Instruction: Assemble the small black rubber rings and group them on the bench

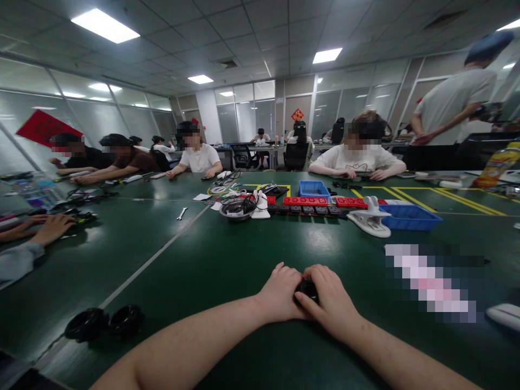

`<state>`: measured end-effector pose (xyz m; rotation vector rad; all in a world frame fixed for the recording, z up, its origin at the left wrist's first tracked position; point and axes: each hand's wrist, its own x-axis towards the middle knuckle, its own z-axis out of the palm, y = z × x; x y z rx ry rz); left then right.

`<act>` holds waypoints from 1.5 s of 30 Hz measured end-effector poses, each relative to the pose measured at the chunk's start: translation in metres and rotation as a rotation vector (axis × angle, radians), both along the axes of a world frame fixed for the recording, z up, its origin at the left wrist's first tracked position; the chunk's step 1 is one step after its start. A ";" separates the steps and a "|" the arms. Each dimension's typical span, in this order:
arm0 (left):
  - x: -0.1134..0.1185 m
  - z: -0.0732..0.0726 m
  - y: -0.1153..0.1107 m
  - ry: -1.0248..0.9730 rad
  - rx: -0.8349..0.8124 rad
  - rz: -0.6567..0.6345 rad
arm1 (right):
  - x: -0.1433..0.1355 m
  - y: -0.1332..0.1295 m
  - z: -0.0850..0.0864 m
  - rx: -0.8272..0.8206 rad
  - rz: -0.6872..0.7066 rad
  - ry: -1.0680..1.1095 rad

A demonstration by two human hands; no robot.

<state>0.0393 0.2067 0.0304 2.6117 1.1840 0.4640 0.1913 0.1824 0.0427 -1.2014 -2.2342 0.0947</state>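
Near the middle of the green table, both hands are closed around one black ring-shaped part. My left hand grips its left side, with the fingers curled and partly hidden. From the right, my right hand wraps over it, the thumb lying across the near side. Much of the part is covered by the hands, so its exact kind cannot be made out. Two similar glossy black rings, a left one and a right one, lie beside each other at the lower left, away from my hands.
Beyond my hands stand a white clamp, blue trays, red power strips and a metal bowl of cables. A wrench lies left. A co-worker's hand rests at far left; other people sit opposite.
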 end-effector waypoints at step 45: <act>0.003 0.003 -0.006 -0.021 -0.016 0.050 | -0.001 -0.004 0.007 -0.035 -0.003 -0.030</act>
